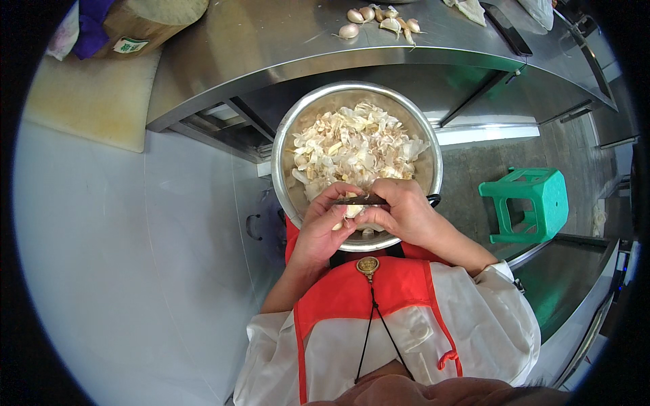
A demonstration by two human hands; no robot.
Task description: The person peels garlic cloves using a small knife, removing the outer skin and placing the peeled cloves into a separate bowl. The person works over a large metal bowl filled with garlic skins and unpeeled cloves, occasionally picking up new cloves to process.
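Observation:
A wide metal bowl stands right before me, low against the counter. Garlic skins fill much of it, with a few cloves among them. Over the bowl's near part, my left hand has its fingers closed around a piece of garlic. My right hand grips a small dark-bladed knife, its blade lying across the top of the garlic and pointing left. The knife's black handle end shows beyond my right hand. My fingertips hide part of the garlic.
Several garlic cloves lie on the steel counter, with a phone farther right. At the upper left are a wooden block and a pale cutting board. A green plastic stool is on the floor to the right.

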